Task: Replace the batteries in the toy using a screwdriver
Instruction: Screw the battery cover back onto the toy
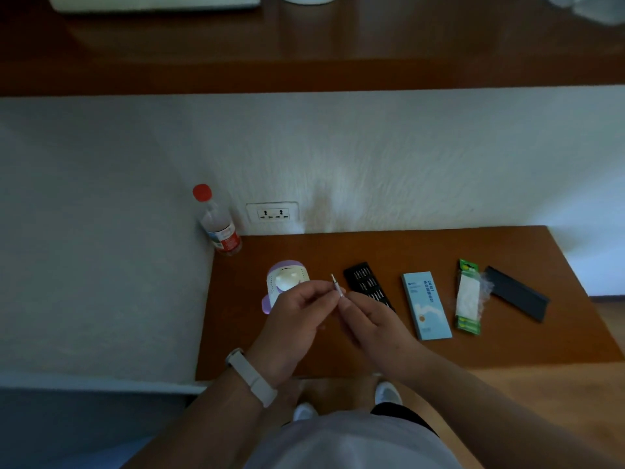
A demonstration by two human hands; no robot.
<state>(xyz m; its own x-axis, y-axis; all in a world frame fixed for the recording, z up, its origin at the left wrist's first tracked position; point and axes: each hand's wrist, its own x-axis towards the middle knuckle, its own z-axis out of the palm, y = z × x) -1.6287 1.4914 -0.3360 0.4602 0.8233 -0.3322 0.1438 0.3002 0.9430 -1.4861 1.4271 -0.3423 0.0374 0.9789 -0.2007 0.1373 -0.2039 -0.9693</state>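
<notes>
A white and purple toy [287, 279] lies on the brown table [338, 252], partly hidden behind my left hand [294, 319]. Both hands meet above the table and pinch a thin silver screwdriver [338, 288], its tip pointing up and to the left. My right hand [368, 316] grips the lower end of it. A black tray of screwdriver bits [367, 282] lies just behind my right hand. A green pack of batteries [468, 297] lies further right.
A light blue box [425, 304] lies between the bit tray and the batteries. A dark lid [517, 292] lies at the far right. A red-capped bottle [220, 225] stands at the table's back left corner beside a wall socket [272, 213].
</notes>
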